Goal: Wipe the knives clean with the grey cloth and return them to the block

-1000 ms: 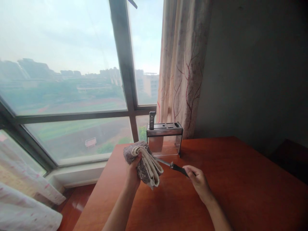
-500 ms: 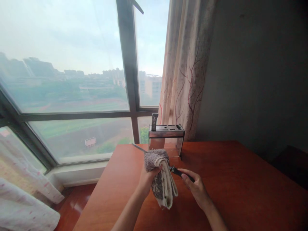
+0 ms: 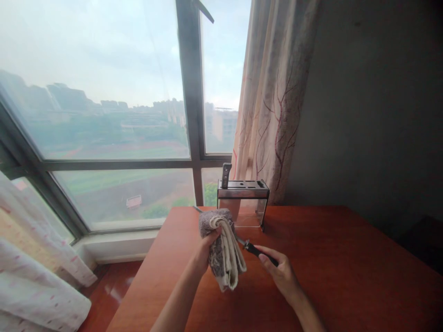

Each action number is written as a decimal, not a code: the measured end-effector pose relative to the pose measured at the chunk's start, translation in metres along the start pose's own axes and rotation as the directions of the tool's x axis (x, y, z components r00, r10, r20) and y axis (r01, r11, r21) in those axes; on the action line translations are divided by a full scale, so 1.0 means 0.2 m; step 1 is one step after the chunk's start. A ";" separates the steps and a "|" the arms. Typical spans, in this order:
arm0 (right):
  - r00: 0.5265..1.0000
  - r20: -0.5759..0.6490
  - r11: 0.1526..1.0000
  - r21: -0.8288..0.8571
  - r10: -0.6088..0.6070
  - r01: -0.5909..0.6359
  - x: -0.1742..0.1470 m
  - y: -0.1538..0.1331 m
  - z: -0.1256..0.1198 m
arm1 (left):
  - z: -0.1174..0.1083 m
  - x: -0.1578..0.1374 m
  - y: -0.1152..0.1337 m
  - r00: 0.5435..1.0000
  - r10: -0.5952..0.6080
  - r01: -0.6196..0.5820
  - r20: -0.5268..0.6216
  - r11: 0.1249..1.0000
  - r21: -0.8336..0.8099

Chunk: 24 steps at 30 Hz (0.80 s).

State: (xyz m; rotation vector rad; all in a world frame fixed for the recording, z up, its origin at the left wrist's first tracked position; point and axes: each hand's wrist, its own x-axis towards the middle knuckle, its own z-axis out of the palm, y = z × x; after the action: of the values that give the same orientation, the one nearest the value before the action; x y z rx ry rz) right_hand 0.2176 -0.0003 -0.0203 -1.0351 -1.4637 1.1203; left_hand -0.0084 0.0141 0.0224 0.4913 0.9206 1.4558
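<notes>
My left hand (image 3: 203, 251) is closed around a folded grey-and-cream towel (image 3: 226, 251), whose layered end hangs downward. The towel wraps the thin metal rod of a honing steel (image 3: 258, 251). Only the rod's tip shows past the towel on the far left, and a short stretch shows near the handle. My right hand (image 3: 280, 267) grips the steel's black handle, to the right of the towel. Behind both hands stands a knife block (image 3: 244, 196) with a metal top and clear sides. One knife (image 3: 226, 175) sits upright in its left slot, its dark handle sticking up.
All this is over a reddish-brown wooden table (image 3: 321, 263). A large window (image 3: 114, 124) lies beyond it, with a patterned curtain (image 3: 273, 106) at its right. Another curtain (image 3: 41, 286) hangs at lower left, and a dark wall (image 3: 374, 115) rises on the right.
The towel and my left hand have shifted left along the rod, away from the handle. More of the rod near the handle now shows, and less of its tip. The view has turned slightly.
</notes>
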 end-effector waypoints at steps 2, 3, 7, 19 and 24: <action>1.000 0.014 1.000 0.005 -0.007 0.007 0.00 0.00 0.01 | -0.02 0.02 0.04 0.999 -0.045 0.046 0.017 0.996 -0.083; 1.000 0.019 1.000 0.013 -0.005 0.005 0.00 0.00 0.02 | -0.03 0.03 0.06 1.000 -0.028 0.029 0.012 0.991 -0.134; 0.991 0.064 0.986 0.109 0.117 -0.123 -0.01 0.01 0.05 | -0.04 0.06 0.08 0.990 0.127 -0.142 -0.067 0.944 -0.299; 0.975 0.040 0.948 0.225 0.221 -0.224 -0.02 0.02 0.09 | 0.05 -0.01 -0.17 0.996 0.074 -0.076 0.047 0.996 0.042; 0.989 -0.037 0.983 -0.119 -0.142 0.136 0.00 0.02 0.08 | 0.06 0.01 -0.19 0.989 0.143 -0.141 -0.032 0.989 0.046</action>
State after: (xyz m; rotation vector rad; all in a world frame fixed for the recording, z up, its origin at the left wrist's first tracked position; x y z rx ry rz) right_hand 0.2028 -0.0013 -0.0265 -1.0148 -1.5549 0.9158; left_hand 0.0245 0.0156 -0.0016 0.5751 0.9633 1.5801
